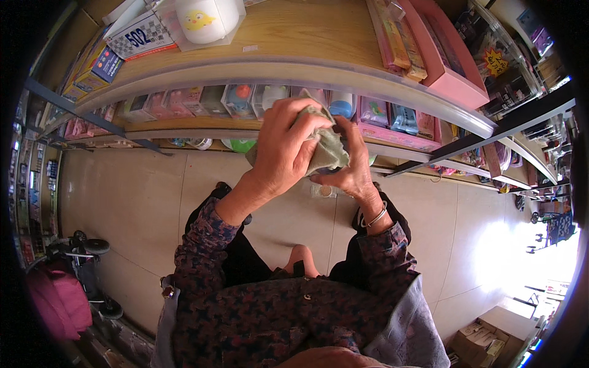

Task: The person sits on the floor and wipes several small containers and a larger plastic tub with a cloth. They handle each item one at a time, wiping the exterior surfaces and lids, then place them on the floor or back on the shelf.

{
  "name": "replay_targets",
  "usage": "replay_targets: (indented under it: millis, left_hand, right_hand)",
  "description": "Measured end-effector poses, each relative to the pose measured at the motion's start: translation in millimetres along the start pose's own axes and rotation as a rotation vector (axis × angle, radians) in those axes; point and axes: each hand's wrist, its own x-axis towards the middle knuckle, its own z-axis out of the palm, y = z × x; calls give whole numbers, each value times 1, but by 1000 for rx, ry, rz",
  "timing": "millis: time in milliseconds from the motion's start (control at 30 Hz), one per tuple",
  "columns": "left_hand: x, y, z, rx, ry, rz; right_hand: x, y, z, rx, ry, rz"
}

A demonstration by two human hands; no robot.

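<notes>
In front of the shelves, my left hand (285, 142) presses a crumpled grey-green cloth (329, 149) with bent fingers. My right hand (353, 163) curves around the cloth's right side, its thumb below and its fingers above. Between thumb and fingers it seems to grip a small object, mostly hidden by the cloth; only a dark and partly clear edge shows. Behind both hands runs a shelf row of boxed goods, among them a clear box with a blue-and-white item (341, 105) and a pink display box (398, 135).
The upper wooden shelf (303, 32) has a clear front strip (285, 73) and holds a white chick-printed container (209, 20) and a pink tray (453, 85). Dark metal posts (520, 122) flank the bay. A wheeled cart with a magenta bag (60, 299) stands left; a cardboard box (483, 338) sits right.
</notes>
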Motion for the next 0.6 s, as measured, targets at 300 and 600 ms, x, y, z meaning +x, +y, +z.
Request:
replay_targets:
  millis: [300, 600]
  left_hand:
    - [3, -29, 0, -266, -130, -305]
    - [-6, -86, -15, -748, -354, -794]
  right_hand:
    - [-2, -13, -1, -288, -10, -281]
    - [-5, -23, -20, 4, -67, -95]
